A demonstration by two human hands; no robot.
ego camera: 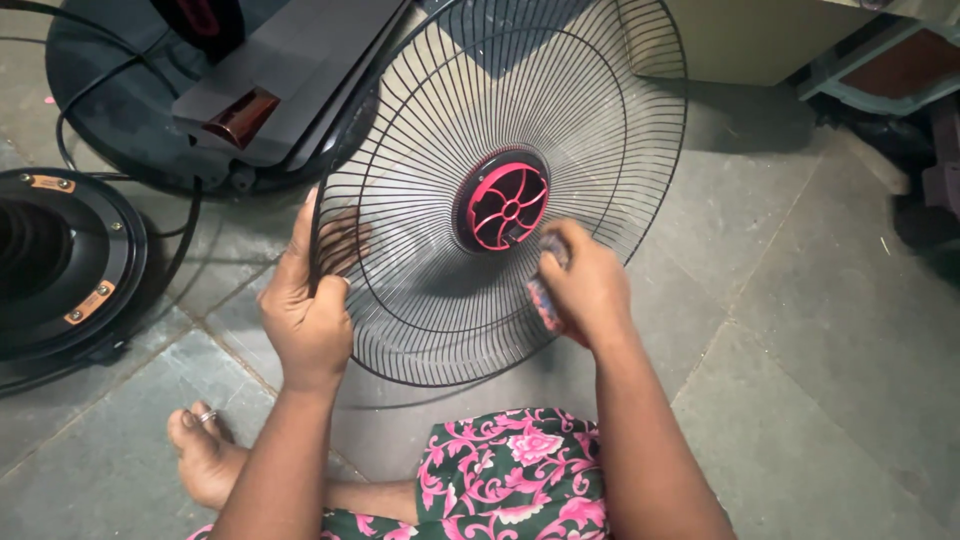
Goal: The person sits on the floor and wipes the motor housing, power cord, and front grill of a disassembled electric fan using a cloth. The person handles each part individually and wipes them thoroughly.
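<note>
Two bare hands work on a black wire fan guard [500, 190] held tilted above the grey stone floor [800, 330]. From the head view, the left hand [305, 310] has its grip closed around the guard's outer rim at its left edge. The right hand [585, 285] has its grip pressed together on a small cloth [543, 300], touching the wires just below and right of the red hub [503, 203]. Beyond the left hand lies a round black fan base [60, 260] with a cable [90, 100].
</note>
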